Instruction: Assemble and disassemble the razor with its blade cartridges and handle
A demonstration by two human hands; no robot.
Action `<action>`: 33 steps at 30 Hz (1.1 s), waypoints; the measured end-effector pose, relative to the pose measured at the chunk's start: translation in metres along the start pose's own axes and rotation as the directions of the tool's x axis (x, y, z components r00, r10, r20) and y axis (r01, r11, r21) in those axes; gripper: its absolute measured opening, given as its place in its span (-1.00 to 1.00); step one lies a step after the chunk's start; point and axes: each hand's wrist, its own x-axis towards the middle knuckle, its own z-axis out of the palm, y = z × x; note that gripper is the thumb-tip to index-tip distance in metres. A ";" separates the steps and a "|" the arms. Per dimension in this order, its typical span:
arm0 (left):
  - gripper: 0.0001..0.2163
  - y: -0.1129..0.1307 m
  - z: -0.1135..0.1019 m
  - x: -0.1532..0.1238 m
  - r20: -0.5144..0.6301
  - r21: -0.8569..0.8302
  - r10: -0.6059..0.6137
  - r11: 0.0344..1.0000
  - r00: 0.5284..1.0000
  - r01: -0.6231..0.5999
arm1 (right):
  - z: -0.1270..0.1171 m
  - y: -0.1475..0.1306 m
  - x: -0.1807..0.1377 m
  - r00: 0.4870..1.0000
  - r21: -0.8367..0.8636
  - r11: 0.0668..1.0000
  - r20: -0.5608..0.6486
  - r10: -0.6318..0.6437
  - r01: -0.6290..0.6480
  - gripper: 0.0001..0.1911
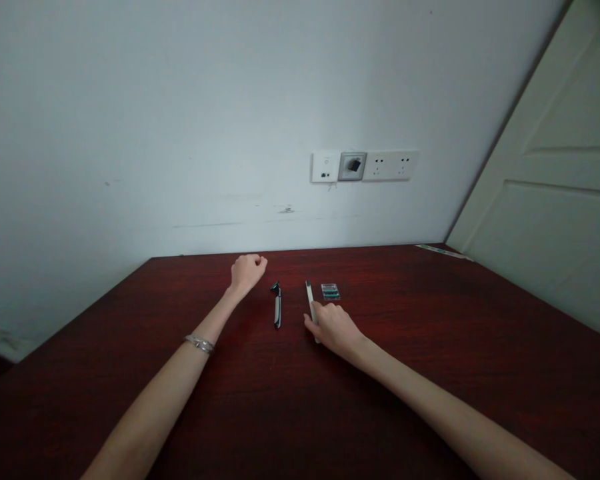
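Observation:
A razor (278, 310) with a light grey and black handle lies on the dark red table, its head toward the wall. My left hand (247, 273) is curled into a fist to the left of the razor, with nothing visible in it. Fingers and thumb of my right hand (336, 327) close around a slim white stick with a dark tip (310, 293); the fingers hide part of its lower length, and its exact kind is unclear. Just beyond that hand, to the right of the stick, is a small clear case (331, 291) with green strips, resembling a pack of razor blades.
The table (260, 400) meets a white wall (205, 133) at the back. Sockets (389, 165) and a grey switch plate with a black plug (353, 166) are set in that wall. A pale panelled door (555, 200) stands at the right; a printed strip (445, 252) lies near it.

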 end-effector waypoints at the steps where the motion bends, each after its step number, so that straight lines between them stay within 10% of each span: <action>1: -0.67 0.007 -0.011 -0.004 0.023 0.081 0.041 0.996 0.999 -0.043 | -0.003 0.002 0.001 1.000 0.004 1.000 -0.017 0.000 0.000 -0.63; 6: -0.74 0.042 -0.055 -0.029 0.298 0.226 0.069 0.964 0.952 -0.140 | -0.018 0.018 0.013 0.990 0.027 0.999 -0.131 0.050 -0.047 -0.63; 11: -0.71 0.049 -0.058 -0.054 0.733 0.136 0.010 0.978 0.681 -0.161 | -0.030 0.045 0.022 0.971 0.058 0.995 -0.218 0.092 -0.082 -0.61; 22: -0.73 0.048 -0.019 -0.054 0.677 0.136 -0.048 0.989 0.735 -0.061 | -0.017 0.122 0.040 0.988 0.312 0.938 -0.089 -0.126 0.148 -0.31; 33: -0.85 0.056 -0.001 -0.057 0.555 0.082 0.009 0.994 0.832 -0.065 | 0.005 0.119 0.047 0.984 0.356 0.918 -0.064 -0.164 0.176 -0.32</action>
